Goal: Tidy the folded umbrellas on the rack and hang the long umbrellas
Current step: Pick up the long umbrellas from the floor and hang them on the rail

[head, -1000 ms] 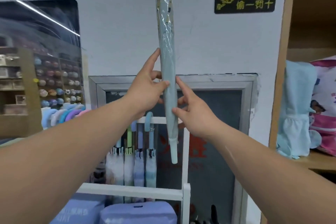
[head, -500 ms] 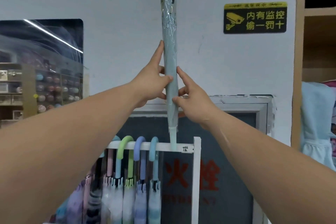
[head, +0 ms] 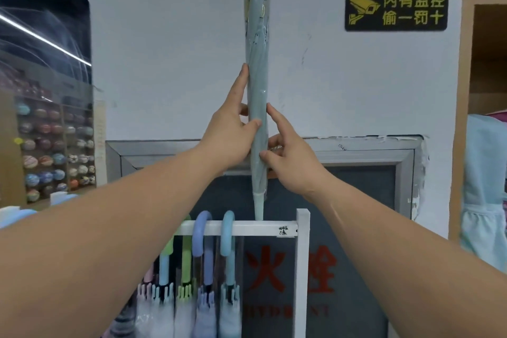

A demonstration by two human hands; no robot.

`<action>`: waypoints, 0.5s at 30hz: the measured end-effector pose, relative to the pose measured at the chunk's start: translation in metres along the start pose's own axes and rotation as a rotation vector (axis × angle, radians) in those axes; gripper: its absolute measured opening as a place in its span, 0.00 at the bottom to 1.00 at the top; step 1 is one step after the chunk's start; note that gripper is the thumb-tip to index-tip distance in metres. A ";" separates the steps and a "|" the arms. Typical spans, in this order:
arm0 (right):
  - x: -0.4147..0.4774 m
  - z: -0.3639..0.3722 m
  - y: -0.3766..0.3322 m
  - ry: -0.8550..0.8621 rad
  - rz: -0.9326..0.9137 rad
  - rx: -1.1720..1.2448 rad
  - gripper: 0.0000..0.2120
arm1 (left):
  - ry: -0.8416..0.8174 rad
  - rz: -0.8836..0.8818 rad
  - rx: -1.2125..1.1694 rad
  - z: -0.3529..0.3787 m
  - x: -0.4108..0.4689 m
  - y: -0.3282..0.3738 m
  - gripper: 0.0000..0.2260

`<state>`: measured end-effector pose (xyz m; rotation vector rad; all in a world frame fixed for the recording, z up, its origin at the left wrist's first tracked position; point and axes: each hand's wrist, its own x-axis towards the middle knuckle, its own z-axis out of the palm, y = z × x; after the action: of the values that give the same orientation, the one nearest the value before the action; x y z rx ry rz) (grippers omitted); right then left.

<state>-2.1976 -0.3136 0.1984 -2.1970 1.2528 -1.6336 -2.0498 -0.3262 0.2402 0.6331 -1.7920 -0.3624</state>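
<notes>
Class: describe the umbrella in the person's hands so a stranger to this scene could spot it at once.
Find the white rack before the wall. Above its bar, left hand and right hand hold a long grey-blue umbrella upright, tip down. Unlike the hung umbrellas with curved handles, it is plastic-wrapped.

White wall (head: 164,35) with black-and-yellow sign (head: 396,4); wooden shelving (head: 463,90) at right.

Even cool indoor light, soft shadows; tube-light glare on left panel (head: 45,44); edges bowed.
</notes>
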 end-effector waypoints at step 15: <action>-0.012 -0.006 0.018 -0.046 0.089 0.021 0.26 | -0.100 -0.123 -0.056 0.014 -0.049 -0.044 0.46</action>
<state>-2.2133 -0.3146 0.1826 -2.1219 1.2955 -1.5475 -2.0421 -0.3341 0.1736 0.6980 -1.8357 -0.5341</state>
